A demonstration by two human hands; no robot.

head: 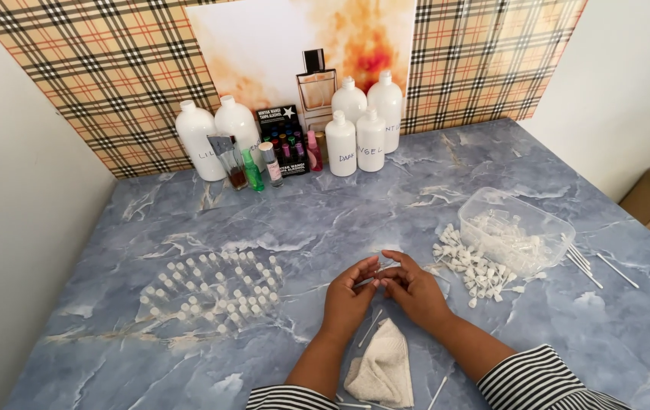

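Seemingly mid-assembly, two bare hands meet at the centre of a blue marbled table (325, 220), seen from above. The left hand (347, 294) and the right hand (414, 287) come together fingertip to fingertip around a small clear vial (380, 267), which is held just above the tabletop between them. The fingers (364, 270) of both hands are drawn close in a tight pinch, not spread; the vial is so small and transparent that the exact grip on it cannot be made out.

For work this fine, a good approach is likely to keep the wrists low and steady near the table, hold the vial upright, and press the small part on straight, not at a tilt, with light pressure only.

To the left stands a dense cluster of small clear vials with white caps (215, 292), upright in rows. To the right lies a loose heap of small white plastic caps (471, 267), touching a clear plastic tub (518, 228) holding more clear parts. A folded white cloth (382, 370) lies just below the hands, with thin white sticks (370, 328) beside it. Along the back wall stand white plastic bottles (355, 140) and several small perfume bottles (253, 167).
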